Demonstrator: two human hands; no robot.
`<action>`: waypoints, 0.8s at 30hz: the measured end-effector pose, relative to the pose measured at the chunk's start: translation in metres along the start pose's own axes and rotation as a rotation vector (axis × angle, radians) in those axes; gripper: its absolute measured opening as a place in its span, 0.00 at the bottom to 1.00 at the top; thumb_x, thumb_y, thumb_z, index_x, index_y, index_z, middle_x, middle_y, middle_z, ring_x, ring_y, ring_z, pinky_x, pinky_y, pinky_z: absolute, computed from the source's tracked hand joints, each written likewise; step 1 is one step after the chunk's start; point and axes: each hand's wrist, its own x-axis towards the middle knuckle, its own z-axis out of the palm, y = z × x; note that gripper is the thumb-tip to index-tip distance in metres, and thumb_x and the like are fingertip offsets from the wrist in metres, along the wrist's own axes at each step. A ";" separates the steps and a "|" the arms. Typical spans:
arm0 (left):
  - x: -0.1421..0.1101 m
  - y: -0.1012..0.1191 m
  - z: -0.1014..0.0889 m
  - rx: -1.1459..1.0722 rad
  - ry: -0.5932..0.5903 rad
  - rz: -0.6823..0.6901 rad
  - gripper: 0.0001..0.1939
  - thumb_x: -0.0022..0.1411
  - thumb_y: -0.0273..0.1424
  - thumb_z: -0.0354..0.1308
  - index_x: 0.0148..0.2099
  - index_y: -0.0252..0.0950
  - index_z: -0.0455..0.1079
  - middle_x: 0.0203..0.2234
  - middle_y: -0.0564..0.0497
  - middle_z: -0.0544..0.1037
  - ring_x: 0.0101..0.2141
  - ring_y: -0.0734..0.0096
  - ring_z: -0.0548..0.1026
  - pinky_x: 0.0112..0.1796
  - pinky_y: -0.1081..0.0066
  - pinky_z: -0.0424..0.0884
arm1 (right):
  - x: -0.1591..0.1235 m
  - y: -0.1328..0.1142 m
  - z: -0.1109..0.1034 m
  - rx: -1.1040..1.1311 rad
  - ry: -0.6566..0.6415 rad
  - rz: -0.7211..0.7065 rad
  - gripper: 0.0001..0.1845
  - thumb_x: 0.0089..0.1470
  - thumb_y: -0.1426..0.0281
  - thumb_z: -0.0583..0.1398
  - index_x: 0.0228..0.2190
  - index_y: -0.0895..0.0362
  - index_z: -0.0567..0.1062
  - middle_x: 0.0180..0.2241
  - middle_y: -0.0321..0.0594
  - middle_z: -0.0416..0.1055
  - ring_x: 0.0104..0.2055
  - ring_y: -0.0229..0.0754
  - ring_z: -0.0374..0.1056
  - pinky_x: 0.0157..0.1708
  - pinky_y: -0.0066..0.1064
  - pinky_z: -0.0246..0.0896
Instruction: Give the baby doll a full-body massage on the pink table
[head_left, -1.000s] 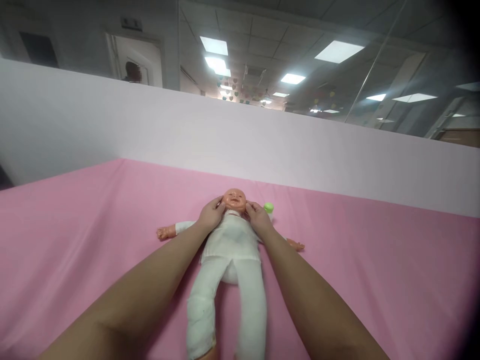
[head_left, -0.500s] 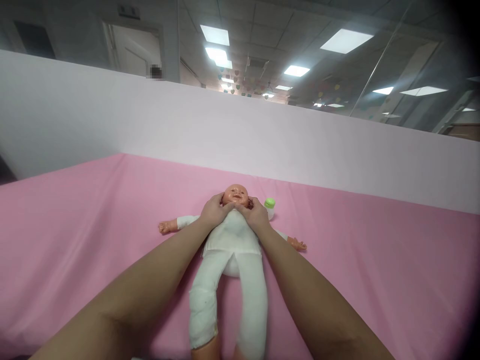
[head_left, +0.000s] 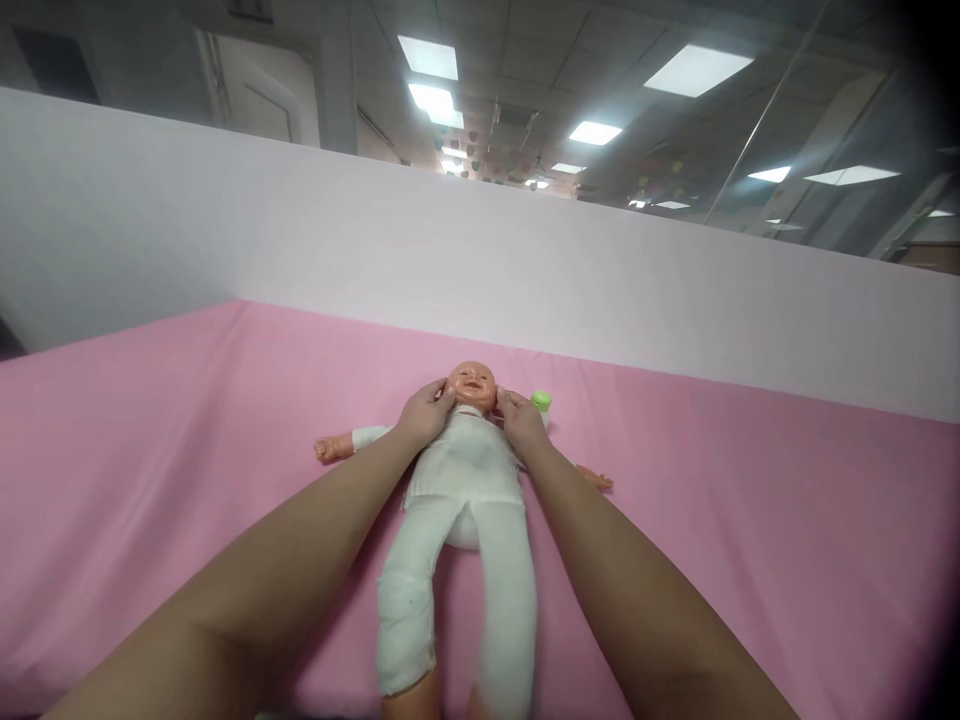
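A baby doll [head_left: 471, 465] with a cloth body in white lies on its back, face up, arms stretched out to both sides. My left hand [head_left: 426, 412] is closed at one side of the doll's head, thumb and fingers by its ear. On the other side, my right hand [head_left: 522, 418] pinches near the other ear. The doll's neck shows between my two hands. Just beyond my right hand stands a small container with a green cap [head_left: 541, 401], its lower part partly hidden by the hand.
A pink sheet [head_left: 712, 520] with soft folds covers the surface under the doll. Behind it runs a low white partition [head_left: 570, 270], with glass above it. Ceiling lights and a door [head_left: 262, 90] are visible farther back.
My thumbs have drawn apart from under the doll's chin towards the sides of its head, uncovering the neck. The view has tilted down slightly.
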 end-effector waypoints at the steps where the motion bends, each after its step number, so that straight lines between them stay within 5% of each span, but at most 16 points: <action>1: -0.001 0.001 0.000 0.005 -0.004 0.004 0.25 0.70 0.46 0.53 0.61 0.38 0.74 0.51 0.44 0.82 0.51 0.55 0.79 0.54 0.59 0.73 | 0.000 0.000 0.000 -0.006 0.002 0.002 0.34 0.62 0.41 0.53 0.46 0.56 0.80 0.41 0.42 0.82 0.48 0.50 0.77 0.49 0.41 0.73; 5: -0.007 0.010 -0.003 0.035 -0.039 0.033 0.26 0.72 0.49 0.49 0.59 0.40 0.75 0.51 0.46 0.82 0.51 0.56 0.79 0.54 0.59 0.72 | -0.002 -0.004 0.002 -0.045 0.022 0.002 0.32 0.59 0.41 0.57 0.47 0.55 0.79 0.43 0.43 0.81 0.47 0.48 0.77 0.49 0.39 0.72; 13: -0.013 0.021 -0.006 0.085 -0.099 0.057 0.29 0.59 0.49 0.66 0.58 0.43 0.74 0.51 0.48 0.82 0.48 0.55 0.80 0.48 0.64 0.75 | -0.009 -0.014 0.005 -0.236 0.053 0.012 0.38 0.42 0.41 0.70 0.46 0.53 0.77 0.40 0.42 0.81 0.40 0.48 0.76 0.43 0.38 0.71; 24: -0.009 0.014 -0.006 0.100 -0.071 0.050 0.24 0.67 0.47 0.57 0.58 0.39 0.74 0.54 0.45 0.81 0.52 0.53 0.78 0.54 0.61 0.71 | -0.004 -0.010 0.002 -0.126 0.011 -0.008 0.27 0.56 0.49 0.64 0.50 0.54 0.78 0.49 0.44 0.80 0.48 0.47 0.77 0.52 0.38 0.71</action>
